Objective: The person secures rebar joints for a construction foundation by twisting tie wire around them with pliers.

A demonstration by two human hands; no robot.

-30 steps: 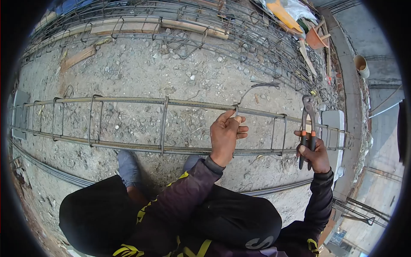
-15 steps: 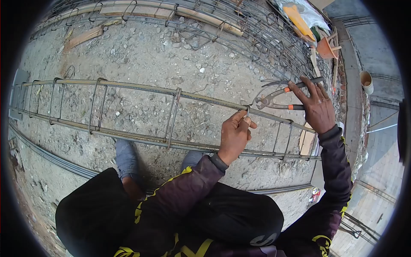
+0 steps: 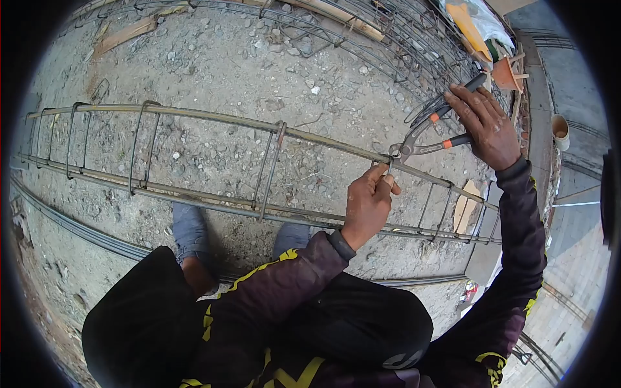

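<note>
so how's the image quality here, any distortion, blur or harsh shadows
Head view: strong fisheye, so the rebar cage bows into an arc and a black vignette rings the frame; daylight is soft and even, with only a faint shadow under the person; no glare; the left hand and the right hand with the pliers are sharp, though detail smears toward the edges.
</note>
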